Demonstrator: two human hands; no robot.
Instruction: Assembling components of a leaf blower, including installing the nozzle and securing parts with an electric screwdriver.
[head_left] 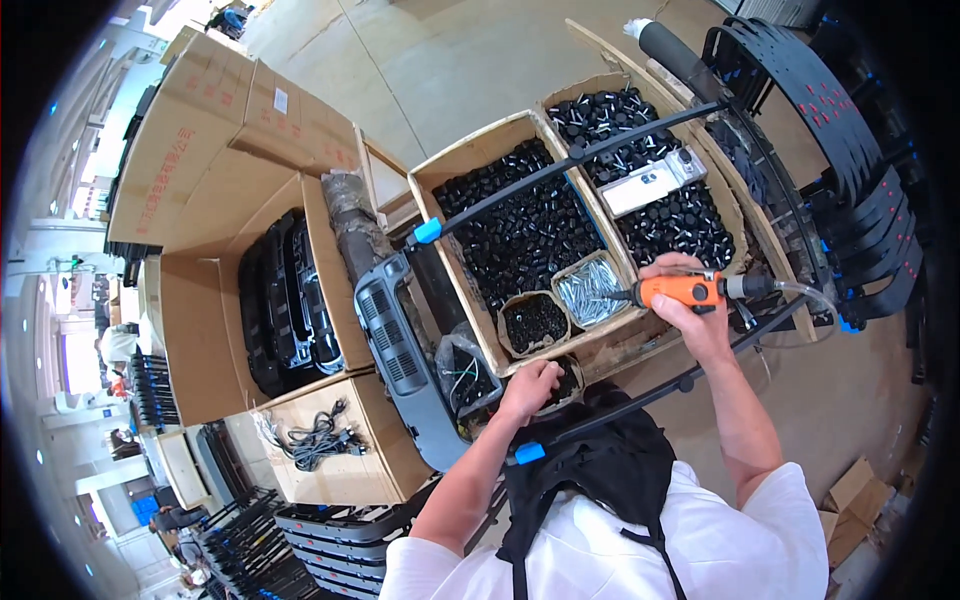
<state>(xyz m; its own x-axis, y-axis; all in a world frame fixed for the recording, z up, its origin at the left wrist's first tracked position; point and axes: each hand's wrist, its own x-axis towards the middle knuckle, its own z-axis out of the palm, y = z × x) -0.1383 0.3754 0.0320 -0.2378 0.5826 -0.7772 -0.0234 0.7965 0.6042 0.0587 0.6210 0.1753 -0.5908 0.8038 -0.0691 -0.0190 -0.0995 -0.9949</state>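
Bright, even daylight, soft shadows, strong fisheye bending with black corners, sharp centre, washed-out upper-left rim.

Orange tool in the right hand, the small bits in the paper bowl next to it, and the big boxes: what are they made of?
Orange tool, held in the right hand: looks like matte moulded plastic with a metal tip and a clear flexible hose. Bits in the paper bowl: shiny silver, likely metal screws. Boxes: brown corrugated cardboard, raw-edged flaps.
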